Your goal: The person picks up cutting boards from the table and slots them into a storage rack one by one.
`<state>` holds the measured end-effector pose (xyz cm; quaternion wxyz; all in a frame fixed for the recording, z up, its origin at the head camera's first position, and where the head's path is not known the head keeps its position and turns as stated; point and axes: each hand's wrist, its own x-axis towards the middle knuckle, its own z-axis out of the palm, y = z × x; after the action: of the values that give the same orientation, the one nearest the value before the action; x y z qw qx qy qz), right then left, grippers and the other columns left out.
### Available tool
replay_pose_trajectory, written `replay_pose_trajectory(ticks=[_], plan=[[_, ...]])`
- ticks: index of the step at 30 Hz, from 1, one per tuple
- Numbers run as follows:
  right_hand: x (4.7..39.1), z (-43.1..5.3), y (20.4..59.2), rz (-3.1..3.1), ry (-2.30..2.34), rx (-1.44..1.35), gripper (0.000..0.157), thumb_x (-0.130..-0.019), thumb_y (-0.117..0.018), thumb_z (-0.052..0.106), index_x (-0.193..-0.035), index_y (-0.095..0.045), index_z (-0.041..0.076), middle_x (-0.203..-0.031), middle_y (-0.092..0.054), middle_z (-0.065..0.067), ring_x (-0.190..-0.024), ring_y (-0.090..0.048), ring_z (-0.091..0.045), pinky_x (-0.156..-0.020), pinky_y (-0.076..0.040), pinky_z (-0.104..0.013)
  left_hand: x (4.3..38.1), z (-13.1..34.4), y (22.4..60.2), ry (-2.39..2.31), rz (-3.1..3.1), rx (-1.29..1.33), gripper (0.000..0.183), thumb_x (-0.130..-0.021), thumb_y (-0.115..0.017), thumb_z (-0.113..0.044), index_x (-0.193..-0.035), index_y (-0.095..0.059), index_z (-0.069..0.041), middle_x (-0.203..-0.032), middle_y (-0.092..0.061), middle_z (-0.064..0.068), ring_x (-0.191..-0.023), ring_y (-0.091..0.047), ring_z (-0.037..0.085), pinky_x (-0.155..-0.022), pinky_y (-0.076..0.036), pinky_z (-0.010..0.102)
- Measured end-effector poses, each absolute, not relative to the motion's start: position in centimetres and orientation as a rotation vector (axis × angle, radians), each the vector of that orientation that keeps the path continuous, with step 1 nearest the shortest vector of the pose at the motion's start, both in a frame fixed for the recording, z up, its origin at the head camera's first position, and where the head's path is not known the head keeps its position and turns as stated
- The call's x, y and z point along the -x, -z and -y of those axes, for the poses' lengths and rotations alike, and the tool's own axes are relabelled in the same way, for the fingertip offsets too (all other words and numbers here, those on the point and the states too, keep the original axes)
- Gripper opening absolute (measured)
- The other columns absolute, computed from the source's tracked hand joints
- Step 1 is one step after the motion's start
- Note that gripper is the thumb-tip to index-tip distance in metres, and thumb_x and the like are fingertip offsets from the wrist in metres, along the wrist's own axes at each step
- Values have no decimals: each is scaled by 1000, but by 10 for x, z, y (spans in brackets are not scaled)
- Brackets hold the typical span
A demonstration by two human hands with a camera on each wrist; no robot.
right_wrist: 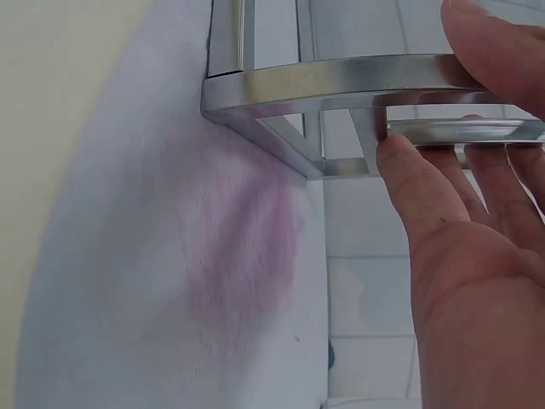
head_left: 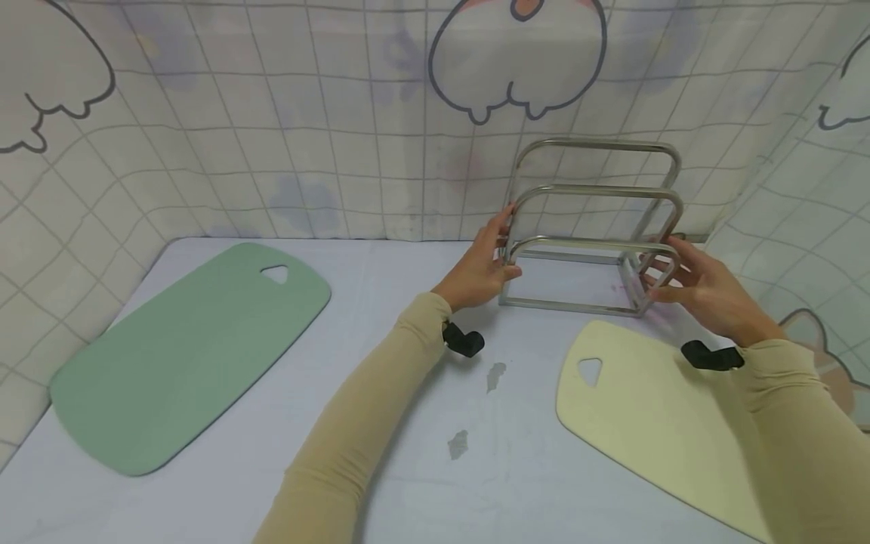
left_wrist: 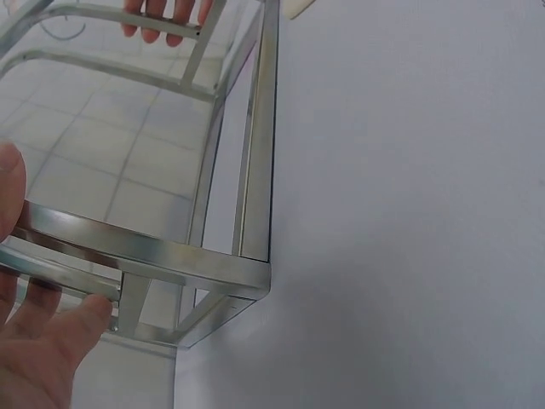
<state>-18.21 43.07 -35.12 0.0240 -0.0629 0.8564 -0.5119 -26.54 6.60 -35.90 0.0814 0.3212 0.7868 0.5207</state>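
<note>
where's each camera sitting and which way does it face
Head: worn on the head, facing forward and down at the metal rack, green board and cream board; left hand, right hand and sleeves show.
Left wrist: on that wrist, facing along the rack from its left end; left hand and right hand's fingers show.
Right wrist: on that wrist, facing the rack's right end and a purplish stain; only the right hand shows.
Shared: both wrist views show the rack and right hand.
</note>
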Motion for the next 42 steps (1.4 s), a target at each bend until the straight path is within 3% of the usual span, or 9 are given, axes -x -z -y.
replay_pose_trajectory(ticks=[5, 9, 12, 17, 22, 28, 33, 35, 42], plan=[[184, -426, 350, -2701, 1506, 181, 95, -94, -71, 0, -167, -12, 13, -159, -40, -2, -128, -49, 17, -90, -52, -7, 266, -62, 358, -1571, -2338, -948, 93, -101, -63, -4, -166, -3, -34, -159, -28, 20, -152, -37, 33, -124, -41, 38], [185, -425, 350, -2720, 1413, 127, 100, -96, -72, 7, -168, -3, 18, -173, -20, -4, -154, -38, -11, -90, -48, -2, 265, -58, 357, -1569, -2339, -945, 92, -101, -61, -3, -166, -3, -31, -160, -27, 20, -153, -35, 33, -124, -40, 39], [185, -424, 350, -2715, 1385, 114, 102, -96, -73, 11, -168, -1, 22, -175, -14, -2, -159, -28, -29, -90, -47, -1, 264, -55, 356, -1567, -2332, -942, 91, -102, -60, -3, -166, -2, -30, -161, -25, 21, -155, -33, 34, -125, -39, 42], [186, -420, 350, -2726, 1405, 150, 97, -97, -72, 10, -168, -8, 24, -171, -25, -3, -157, -35, -21, -90, -51, -5, 264, -51, 356, -1566, -2329, -931, 91, -102, -61, -4, -166, -2, -32, -161, -26, 20, -155, -33, 35, -125, -39, 42], [188, -417, 350, -2682, 1449, 144, 98, -97, -71, 6, -168, -6, 23, -175, -14, -2, -160, -27, -31, -89, -52, -5, 263, -48, 356, -1556, -2342, -930, 91, -102, -61, -6, -166, -2, -31, -161, -27, 20, -155, -34, 34, -126, -39, 41], [190, -413, 351, -2653, 1483, 145, 97, -96, -70, 3, -168, -7, 19, -174, -18, -8, -156, -36, -21, -89, -54, -8, 262, -44, 356, -1569, -2334, -926, 91, -102, -61, -5, -166, -2, -30, -162, -25, 21, -155, -33, 36, -126, -38, 42], [191, -409, 350, -2671, 1444, 153, 99, -95, -72, 6, -168, -5, 18, -176, -13, -8, -159, -22, -40, -89, -50, -3, 263, -38, 356, -1568, -2313, -926, 88, -102, -60, -4, -167, -3, -24, -161, -24, 21, -155, -31, 37, -126, -38, 41], [192, -407, 350, -2669, 1436, 142, 100, -95, -73, 7, -168, -5, 21, -176, -14, -8, -159, -22, -41, -89, -49, -2, 264, -35, 356, -1558, -2316, -929, 87, -103, -60, -5, -167, -3, -22, -161, -24, 21, -156, -31, 37, -126, -38, 40], [194, -399, 349, -2673, 1448, 164, 94, -96, -72, 7, -168, -13, 24, -168, -30, -8, -154, -39, -22, -91, -53, -7, 265, -26, 355, -1536, -2327, -922, 86, -102, -60, -5, -166, -4, -21, -161, -25, 19, -156, -30, 35, -126, -38, 40]])
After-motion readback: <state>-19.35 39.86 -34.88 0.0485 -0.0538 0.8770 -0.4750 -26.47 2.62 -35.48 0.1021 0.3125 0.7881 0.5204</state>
